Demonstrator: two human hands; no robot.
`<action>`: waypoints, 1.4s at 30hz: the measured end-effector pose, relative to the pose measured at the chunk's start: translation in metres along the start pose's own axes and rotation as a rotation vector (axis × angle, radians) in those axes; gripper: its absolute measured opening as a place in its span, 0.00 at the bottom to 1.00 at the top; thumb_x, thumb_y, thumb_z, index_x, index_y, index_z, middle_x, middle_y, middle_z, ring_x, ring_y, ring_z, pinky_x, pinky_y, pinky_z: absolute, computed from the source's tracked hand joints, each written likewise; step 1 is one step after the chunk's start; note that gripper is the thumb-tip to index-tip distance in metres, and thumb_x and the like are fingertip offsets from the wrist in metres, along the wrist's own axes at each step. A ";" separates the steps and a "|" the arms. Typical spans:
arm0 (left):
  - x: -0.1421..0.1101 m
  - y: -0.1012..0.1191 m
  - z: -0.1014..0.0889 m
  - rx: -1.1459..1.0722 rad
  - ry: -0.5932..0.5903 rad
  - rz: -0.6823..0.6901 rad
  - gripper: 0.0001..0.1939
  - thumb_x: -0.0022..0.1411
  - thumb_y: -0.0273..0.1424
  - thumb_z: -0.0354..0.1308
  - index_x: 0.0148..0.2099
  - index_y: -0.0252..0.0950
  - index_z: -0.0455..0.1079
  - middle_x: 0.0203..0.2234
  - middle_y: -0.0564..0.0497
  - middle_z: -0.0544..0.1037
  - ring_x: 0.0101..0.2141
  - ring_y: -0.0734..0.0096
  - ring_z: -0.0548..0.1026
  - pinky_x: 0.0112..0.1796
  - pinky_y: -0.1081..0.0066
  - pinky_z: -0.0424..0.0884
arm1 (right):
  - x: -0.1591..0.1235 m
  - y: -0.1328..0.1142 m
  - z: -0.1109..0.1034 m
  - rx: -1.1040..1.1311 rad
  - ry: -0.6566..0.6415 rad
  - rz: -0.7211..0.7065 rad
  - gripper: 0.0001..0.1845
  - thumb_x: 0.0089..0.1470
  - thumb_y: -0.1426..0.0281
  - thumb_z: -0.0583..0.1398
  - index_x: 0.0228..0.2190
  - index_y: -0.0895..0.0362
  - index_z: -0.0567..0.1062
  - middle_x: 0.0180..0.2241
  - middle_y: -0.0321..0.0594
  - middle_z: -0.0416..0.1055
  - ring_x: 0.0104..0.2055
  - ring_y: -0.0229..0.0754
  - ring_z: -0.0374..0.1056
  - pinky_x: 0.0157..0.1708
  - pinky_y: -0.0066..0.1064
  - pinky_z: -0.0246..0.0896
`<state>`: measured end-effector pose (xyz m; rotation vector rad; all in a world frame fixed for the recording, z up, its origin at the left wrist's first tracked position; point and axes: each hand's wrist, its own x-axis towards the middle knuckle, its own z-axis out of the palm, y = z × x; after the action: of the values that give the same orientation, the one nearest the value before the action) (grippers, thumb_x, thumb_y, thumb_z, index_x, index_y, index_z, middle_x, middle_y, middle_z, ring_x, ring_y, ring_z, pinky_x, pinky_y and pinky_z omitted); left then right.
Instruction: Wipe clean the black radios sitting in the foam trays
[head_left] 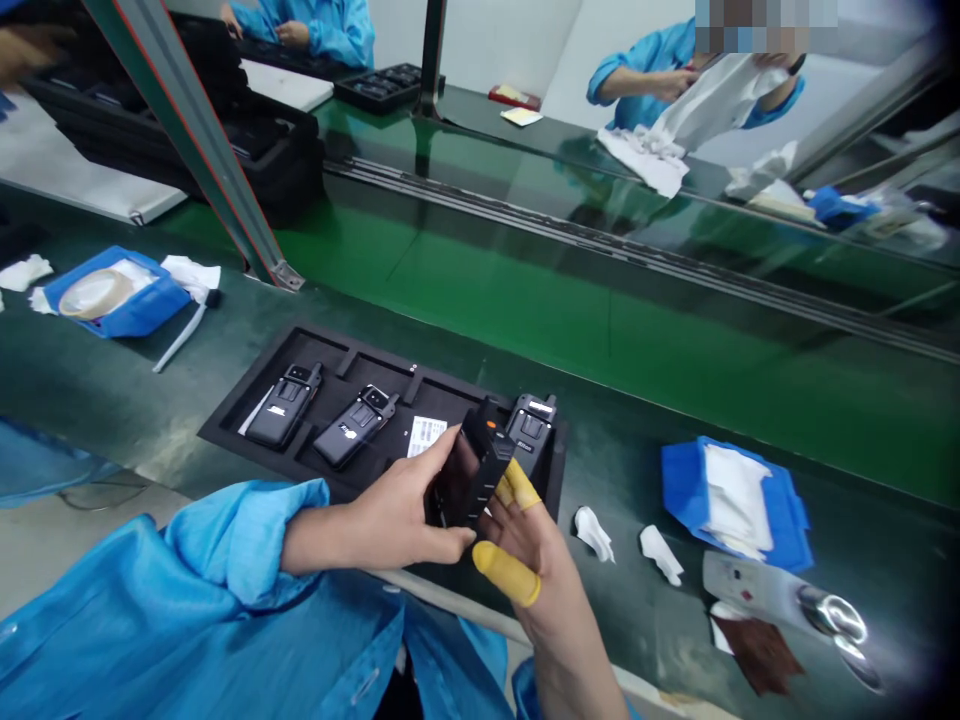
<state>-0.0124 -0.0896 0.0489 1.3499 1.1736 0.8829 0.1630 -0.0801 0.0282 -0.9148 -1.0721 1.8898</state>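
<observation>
My left hand [390, 510] comes in from the left and grips a black handheld radio [472, 470] by its side, with the radio's screen side tilted away from me. My right hand [536, 545], with yellow finger cots [506, 562] on two fingers, presses against the radio's lower end from below. Just behind the hands lies a black foam tray [300, 348] with moulded slots. It holds several similar radios, including one [285, 405] at the left, one [356, 425] in the middle, and one [531, 430] partly behind the held radio. A small white printed card [427, 435] lies in the tray.
A green conveyor belt [510, 280] runs behind the tray. Left of it sits a blue tray with a tape roll [112, 295]. To the right are a blue-edged box of white cloth [735, 500], white scraps and scissors [832, 615]. A co-worker's blue sleeve [630, 85] and white cloth show across the belt.
</observation>
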 end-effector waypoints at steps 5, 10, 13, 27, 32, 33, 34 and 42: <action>0.002 0.007 -0.003 0.138 -0.024 0.041 0.49 0.49 0.30 0.65 0.68 0.37 0.44 0.49 0.44 0.73 0.42 0.59 0.73 0.42 0.66 0.69 | 0.004 0.004 0.010 0.071 -0.008 -0.009 0.43 0.40 0.67 0.70 0.57 0.46 0.63 0.59 0.43 0.63 0.59 0.52 0.60 0.59 0.49 0.56; 0.001 0.006 -0.005 0.234 -0.036 0.037 0.53 0.46 0.30 0.65 0.69 0.35 0.40 0.50 0.43 0.72 0.43 0.56 0.73 0.43 0.65 0.69 | 0.004 0.003 0.013 0.083 0.006 -0.009 0.37 0.41 0.66 0.70 0.53 0.49 0.68 0.52 0.43 0.70 0.57 0.52 0.64 0.54 0.46 0.62; 0.000 0.006 -0.006 0.243 -0.044 0.039 0.54 0.46 0.30 0.65 0.69 0.37 0.40 0.49 0.44 0.72 0.44 0.56 0.72 0.44 0.64 0.69 | 0.002 0.000 0.013 0.059 0.006 0.017 0.37 0.38 0.68 0.71 0.52 0.49 0.70 0.50 0.42 0.72 0.53 0.51 0.67 0.52 0.43 0.65; -0.005 0.015 -0.008 0.228 -0.138 0.044 0.54 0.45 0.31 0.66 0.69 0.38 0.41 0.51 0.44 0.71 0.46 0.52 0.72 0.44 0.62 0.69 | -0.017 0.007 0.013 0.022 0.133 -0.013 0.30 0.35 0.69 0.72 0.45 0.50 0.76 0.43 0.40 0.76 0.43 0.49 0.72 0.43 0.39 0.70; -0.003 0.009 -0.007 0.190 -0.145 0.009 0.54 0.44 0.28 0.65 0.69 0.38 0.41 0.52 0.44 0.69 0.45 0.54 0.71 0.44 0.62 0.68 | -0.012 0.012 0.013 0.051 0.140 0.002 0.26 0.35 0.71 0.71 0.41 0.49 0.78 0.40 0.38 0.77 0.40 0.47 0.73 0.41 0.39 0.71; 0.000 0.004 -0.006 0.160 -0.137 -0.010 0.53 0.44 0.27 0.64 0.69 0.37 0.42 0.50 0.45 0.70 0.43 0.56 0.71 0.42 0.64 0.69 | -0.007 0.014 0.012 0.065 0.136 0.006 0.25 0.36 0.71 0.71 0.41 0.49 0.78 0.39 0.37 0.77 0.39 0.47 0.73 0.41 0.39 0.71; 0.004 0.000 -0.005 0.109 -0.129 -0.029 0.51 0.44 0.26 0.63 0.68 0.37 0.43 0.47 0.46 0.71 0.41 0.59 0.72 0.40 0.65 0.69 | -0.001 0.015 0.011 0.077 0.137 0.009 0.24 0.37 0.71 0.71 0.40 0.49 0.78 0.38 0.36 0.78 0.39 0.46 0.73 0.42 0.39 0.71; 0.016 -0.007 0.000 -0.319 -0.193 -0.102 0.41 0.49 0.21 0.61 0.63 0.40 0.51 0.41 0.51 0.72 0.43 0.66 0.72 0.42 0.69 0.69 | 0.013 -0.003 0.001 0.102 0.032 0.086 0.33 0.34 0.72 0.73 0.46 0.49 0.75 0.45 0.40 0.76 0.44 0.47 0.72 0.46 0.40 0.69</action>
<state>-0.0098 -0.0751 0.0403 1.0789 0.9017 0.8083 0.1568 -0.0683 0.0285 -0.9423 -0.9216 1.9750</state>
